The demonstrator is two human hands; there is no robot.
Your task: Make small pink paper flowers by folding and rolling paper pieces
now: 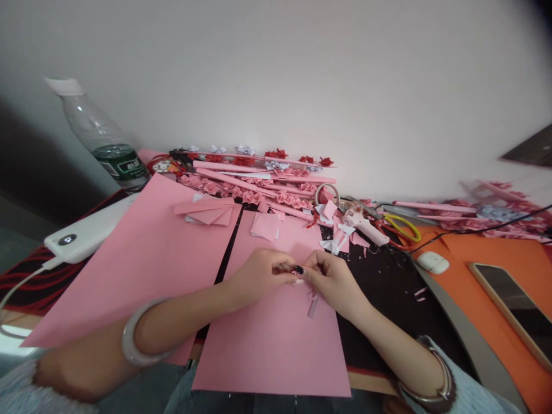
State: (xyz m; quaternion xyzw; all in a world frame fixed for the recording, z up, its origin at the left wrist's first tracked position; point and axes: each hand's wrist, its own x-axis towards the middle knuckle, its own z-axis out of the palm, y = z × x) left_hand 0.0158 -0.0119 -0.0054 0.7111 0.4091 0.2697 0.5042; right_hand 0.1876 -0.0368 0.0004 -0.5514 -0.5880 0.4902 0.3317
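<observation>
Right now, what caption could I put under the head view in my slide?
Left hand and right hand meet above a pink sheet, with paper flowers by the wall.

Soft, dim light; stretched, bowed edges

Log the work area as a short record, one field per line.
Left hand: fingertips meeting the right hand's
Right hand: fingertips bunched
Between fingertips: too hidden to tell
Just below: small pink strip
Beneath hands: large pink sheet
Left side: green-labelled bottle, white cabled device
Against wall: paper flowers
Right side: white case, phone
</observation>
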